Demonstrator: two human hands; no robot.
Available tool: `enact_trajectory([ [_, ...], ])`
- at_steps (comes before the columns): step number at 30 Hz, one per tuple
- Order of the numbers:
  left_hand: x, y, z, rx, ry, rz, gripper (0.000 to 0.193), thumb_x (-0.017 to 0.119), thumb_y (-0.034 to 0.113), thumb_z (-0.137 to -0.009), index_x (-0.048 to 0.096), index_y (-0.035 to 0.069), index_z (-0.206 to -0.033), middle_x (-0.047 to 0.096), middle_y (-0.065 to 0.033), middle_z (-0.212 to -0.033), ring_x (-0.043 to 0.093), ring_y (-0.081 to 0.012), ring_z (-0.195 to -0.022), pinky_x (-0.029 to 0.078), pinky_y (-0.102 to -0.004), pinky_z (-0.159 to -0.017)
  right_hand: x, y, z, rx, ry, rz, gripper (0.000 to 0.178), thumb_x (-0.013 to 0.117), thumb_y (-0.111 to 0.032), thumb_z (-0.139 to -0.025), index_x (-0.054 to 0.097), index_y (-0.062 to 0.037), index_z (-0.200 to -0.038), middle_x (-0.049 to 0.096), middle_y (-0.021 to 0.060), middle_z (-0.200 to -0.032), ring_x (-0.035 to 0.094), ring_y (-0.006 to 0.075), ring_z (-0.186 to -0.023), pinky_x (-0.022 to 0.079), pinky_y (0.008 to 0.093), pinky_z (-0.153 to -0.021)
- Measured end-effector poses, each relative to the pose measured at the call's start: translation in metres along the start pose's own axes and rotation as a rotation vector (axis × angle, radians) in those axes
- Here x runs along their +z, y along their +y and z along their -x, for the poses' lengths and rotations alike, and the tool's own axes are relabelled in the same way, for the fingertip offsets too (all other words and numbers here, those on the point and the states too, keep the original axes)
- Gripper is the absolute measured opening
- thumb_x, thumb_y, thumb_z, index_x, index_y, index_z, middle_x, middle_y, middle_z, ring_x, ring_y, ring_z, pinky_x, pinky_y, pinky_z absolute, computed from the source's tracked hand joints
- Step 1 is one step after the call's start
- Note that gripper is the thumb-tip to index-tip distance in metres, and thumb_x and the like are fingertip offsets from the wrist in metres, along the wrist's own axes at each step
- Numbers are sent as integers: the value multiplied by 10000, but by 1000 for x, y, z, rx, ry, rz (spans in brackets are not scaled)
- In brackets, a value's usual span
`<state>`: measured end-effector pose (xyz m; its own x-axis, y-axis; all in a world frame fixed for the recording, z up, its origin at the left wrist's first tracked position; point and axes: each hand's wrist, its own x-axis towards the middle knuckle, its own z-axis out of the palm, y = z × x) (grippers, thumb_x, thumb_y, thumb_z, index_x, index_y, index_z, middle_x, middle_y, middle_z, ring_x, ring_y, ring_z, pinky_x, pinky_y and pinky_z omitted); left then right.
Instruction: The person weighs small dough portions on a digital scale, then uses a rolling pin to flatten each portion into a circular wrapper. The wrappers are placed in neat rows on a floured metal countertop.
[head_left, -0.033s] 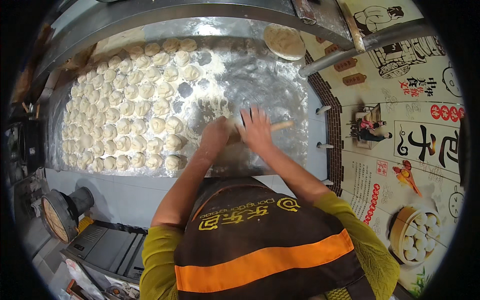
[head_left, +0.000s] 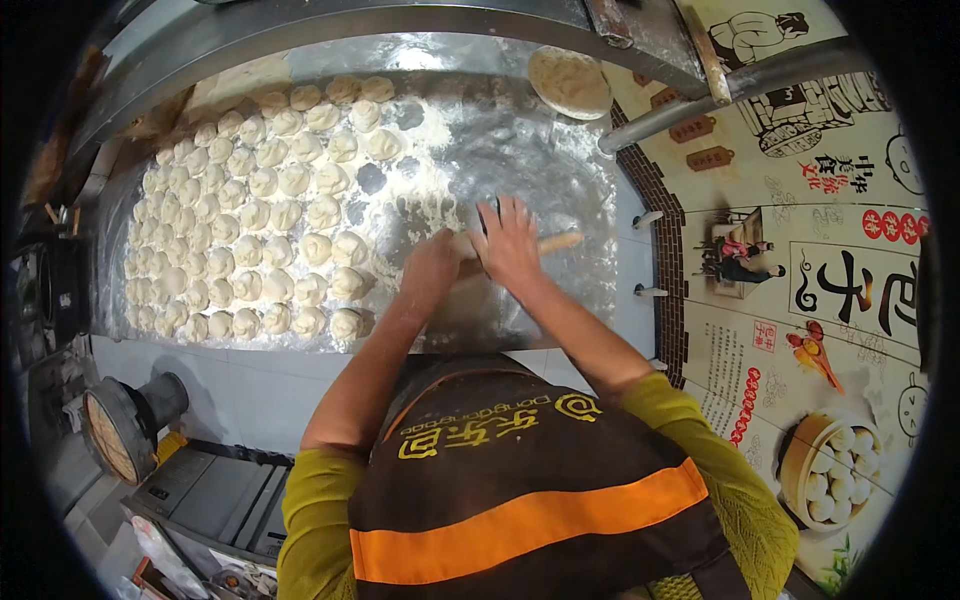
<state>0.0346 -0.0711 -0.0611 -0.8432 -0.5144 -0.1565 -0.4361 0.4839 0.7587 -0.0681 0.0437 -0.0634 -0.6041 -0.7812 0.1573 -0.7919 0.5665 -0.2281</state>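
My left hand (head_left: 430, 268) is closed with its fingertips at the edge of a small pale piece of dough (head_left: 464, 246) on the metal table (head_left: 560, 170). Just beside it, my right hand (head_left: 510, 245) lies flat over a thin wooden rolling pin (head_left: 562, 241), its fingers stretched forward. The pin's bare end sticks out to the right; the rest is hidden under the palm. To the left stand rows of pleated dough buns (head_left: 262, 183), set close together on floured metal.
At the far right corner of the table sits a round tray of flour (head_left: 569, 84). A metal shelf edge (head_left: 400, 20) crosses above the far side. On the right is a printed wall (head_left: 800, 280). Behind the table's left front edge stands a grey round-topped appliance (head_left: 120, 428).
My right hand and the rolling pin have shifted slightly forward and left. The left hand has barely moved, and the buns stand as before.
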Motion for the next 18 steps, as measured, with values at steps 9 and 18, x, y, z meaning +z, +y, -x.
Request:
enact_trajectory([
  [9,-7,-12,-1,-212,-136,248,273,517,213,-774,609,20,-945,597,-240,-793,580,-397,-752,456,-467,-668,-41,-15,75,-3,-292,8,478,568,-295,-800,456,-58,-1199,374,188,-1264,349,382,-1156,290,511,-944],
  [18,-18,17,-7,-30,-213,-146,233,498,199,-780,610,14,-866,604,-227,-829,576,-392,-802,453,-451,-729,-9,-5,23,12,-128,-17,498,566,-314,-806,435,-62,-1215,370,170,-1275,349,361,-1169,279,508,-946],
])
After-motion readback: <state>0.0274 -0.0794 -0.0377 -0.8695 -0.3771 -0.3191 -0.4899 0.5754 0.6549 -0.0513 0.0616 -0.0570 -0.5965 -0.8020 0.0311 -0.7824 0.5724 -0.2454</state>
